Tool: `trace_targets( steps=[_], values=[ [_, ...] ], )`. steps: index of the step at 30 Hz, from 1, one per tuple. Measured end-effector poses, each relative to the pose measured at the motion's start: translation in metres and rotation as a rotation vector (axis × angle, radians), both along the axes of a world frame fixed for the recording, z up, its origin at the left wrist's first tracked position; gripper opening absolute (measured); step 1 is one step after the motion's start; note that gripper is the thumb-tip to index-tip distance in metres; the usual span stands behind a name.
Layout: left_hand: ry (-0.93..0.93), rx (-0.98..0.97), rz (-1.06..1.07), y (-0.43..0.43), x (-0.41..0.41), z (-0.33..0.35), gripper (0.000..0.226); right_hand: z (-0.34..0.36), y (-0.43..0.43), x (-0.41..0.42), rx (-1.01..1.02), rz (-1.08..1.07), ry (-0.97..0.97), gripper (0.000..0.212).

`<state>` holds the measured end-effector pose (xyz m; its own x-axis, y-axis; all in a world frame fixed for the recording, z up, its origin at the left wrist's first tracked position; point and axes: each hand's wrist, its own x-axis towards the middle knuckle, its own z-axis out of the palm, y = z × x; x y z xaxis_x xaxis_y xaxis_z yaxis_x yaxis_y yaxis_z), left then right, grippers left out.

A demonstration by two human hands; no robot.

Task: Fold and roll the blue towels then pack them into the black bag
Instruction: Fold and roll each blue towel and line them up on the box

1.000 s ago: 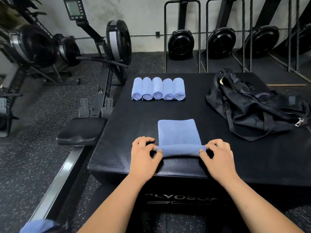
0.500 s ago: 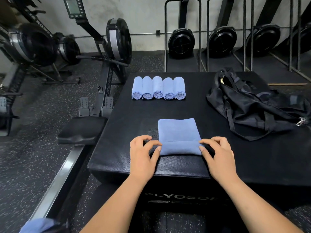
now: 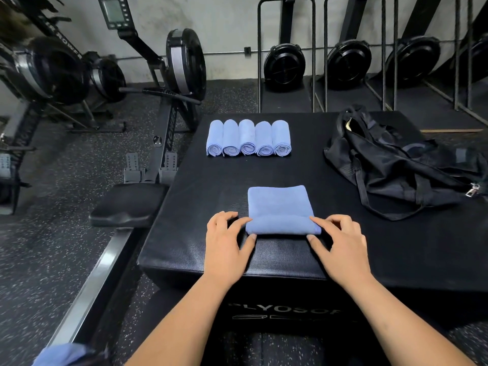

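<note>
Folded blue towel (image 3: 278,204) lies front-centre on the black plyo box (image 3: 211,260). Near edge turned up into a low roll, far part flat. At the roll's left end the left hand (image 3: 227,244) pinches it, thumb against the near edge, forefinger on top. At the other end the right hand (image 3: 340,244) pinches likewise, other fingers loosely curled. Far edge: five rolled towels (image 3: 248,138) side by side, touching. To the right, the black bag (image 3: 401,165) lies slumped, well apart from the towel. A rowing machine (image 3: 182,64) stands left of the box. Bottom-left corner: a blue scrap (image 3: 60,355), possibly another towel, too blurred to tell.
</note>
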<state>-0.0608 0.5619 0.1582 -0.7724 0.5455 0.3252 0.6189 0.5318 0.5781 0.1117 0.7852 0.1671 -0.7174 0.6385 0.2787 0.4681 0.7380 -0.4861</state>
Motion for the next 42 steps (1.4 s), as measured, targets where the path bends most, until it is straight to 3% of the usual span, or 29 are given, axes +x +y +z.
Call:
trace_targets(
  steps=[12, 17, 21, 27, 30, 33, 36, 42],
  values=[
    [-0.144, 0.083, -0.022, -0.004, -0.003, 0.002, 0.039, 0.002, 0.002, 0.002, -0.202, -0.027, 0.154, 0.018],
    [-0.146, 0.104, 0.033, -0.001, 0.001, 0.006, 0.027, 0.006, -0.001, 0.000, -0.230, -0.065, 0.167, 0.016],
    [-0.099, 0.181, 0.034, 0.001, 0.005, 0.012, 0.019, 0.012, -0.004, 0.001, -0.290, -0.055, 0.259, 0.034],
    [-0.010, 0.184, 0.011, 0.000, 0.008, 0.009, 0.019, 0.007, -0.011, 0.001, -0.069, -0.035, 0.240, 0.013],
    [0.008, 0.095, 0.015, 0.000, 0.007, 0.007, 0.033, 0.003, -0.009, -0.001, -0.005, -0.048, 0.191, 0.022],
    [0.013, -0.039, -0.037, 0.000, 0.004, 0.004, 0.055, 0.002, -0.007, -0.001, 0.012, -0.033, 0.084, 0.044],
    [0.012, -0.059, -0.040, 0.001, -0.001, 0.000, 0.053, 0.001, -0.005, -0.002, 0.019, -0.015, 0.021, 0.055],
    [-0.065, -0.003, -0.040, -0.001, -0.004, -0.003, 0.043, -0.003, 0.002, -0.003, -0.094, -0.037, 0.035, 0.028]
  ],
)
